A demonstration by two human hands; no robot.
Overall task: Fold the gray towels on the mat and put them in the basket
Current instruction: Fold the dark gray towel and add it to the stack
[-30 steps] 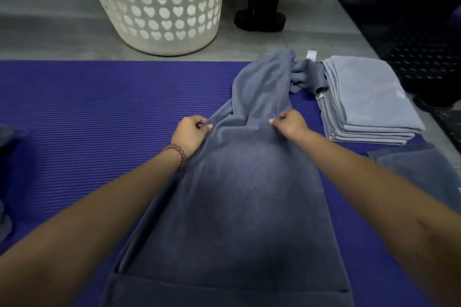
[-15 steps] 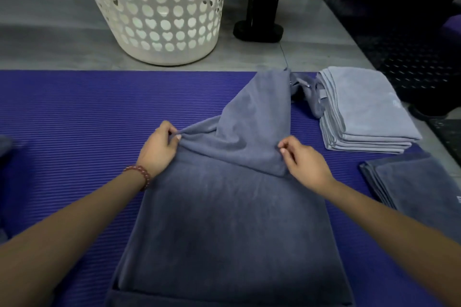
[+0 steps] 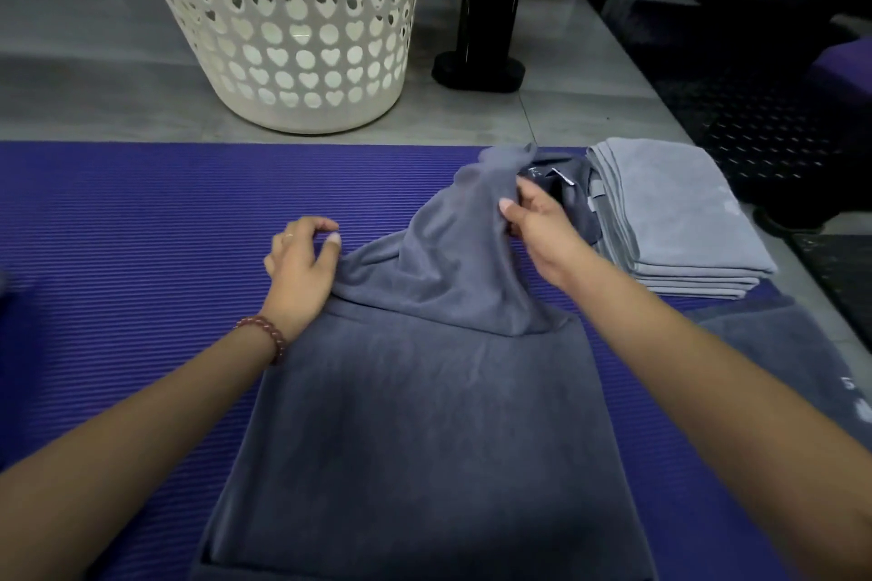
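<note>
A dark gray towel (image 3: pixel 415 415) lies spread on the purple mat (image 3: pixel 141 250) in front of me, its far part bunched up and lifted. My right hand (image 3: pixel 542 231) grips that bunched far part beside a white label. My left hand (image 3: pixel 302 269) sits at the towel's left fold with loosely curled fingers; bare mat shows between thumb and forefinger, and it holds nothing. The white basket (image 3: pixel 283 24) with heart-shaped holes stands on the floor beyond the mat.
A stack of folded light gray towels (image 3: pixel 670 212) sits at the mat's right end, close to my right hand. Another dark gray towel (image 3: pixel 802 354) lies at the right edge. A black stand (image 3: pixel 481 38) rises right of the basket, with dark floor matting (image 3: pixel 778 118) further right.
My right hand has moved up and to the right, now gripping the towel's bunched far end. My left hand has let go of the towel's left corner.
</note>
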